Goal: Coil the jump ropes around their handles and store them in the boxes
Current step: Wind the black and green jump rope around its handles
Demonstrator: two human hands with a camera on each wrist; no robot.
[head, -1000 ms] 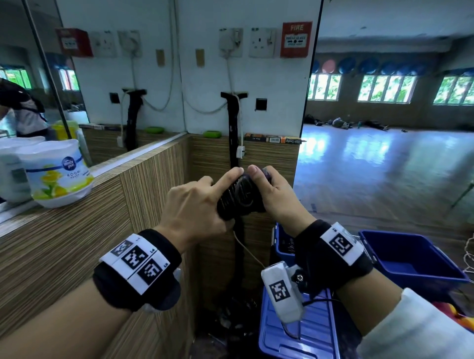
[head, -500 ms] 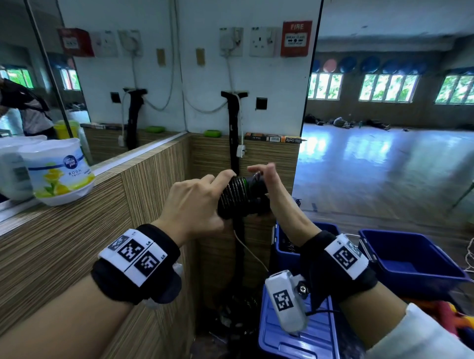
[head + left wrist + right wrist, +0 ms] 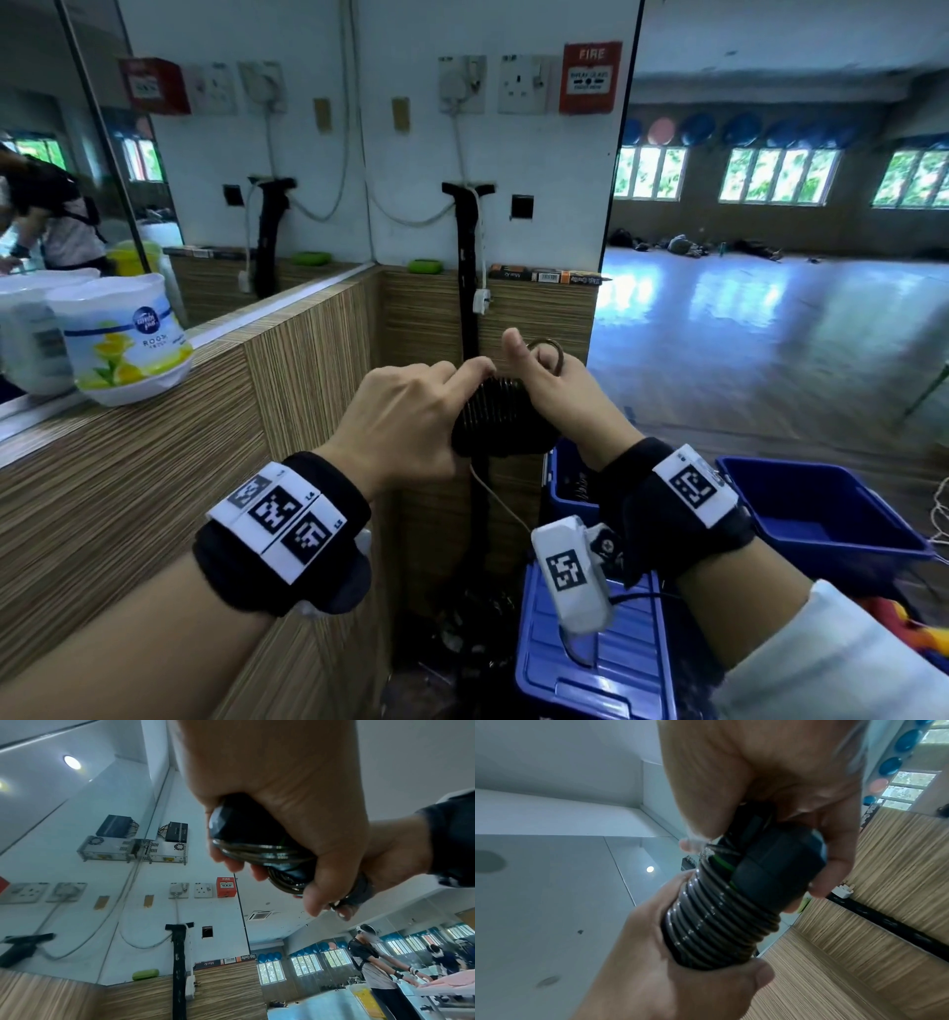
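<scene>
A black jump rope bundle, its dark cord wound in tight turns round the handles, is held up at chest height between both hands. My left hand grips the wound end with fingers and thumb curled round it. My right hand holds the other end, thumb raised, fingers curled round the handle cap and a small loop of cord. In the left wrist view the coils show under my left palm. Blue boxes stand below on the right.
A wood-grain ledge runs along the left under a mirror, with a white tub on it. A blue lid lies low in the middle. A black post stands against the wall ahead. Open gym floor stretches to the right.
The bundle has turned in my hands, and my right hand has shifted over its far end. Its thumb now points up, with a small loop of cord above the fingers.
</scene>
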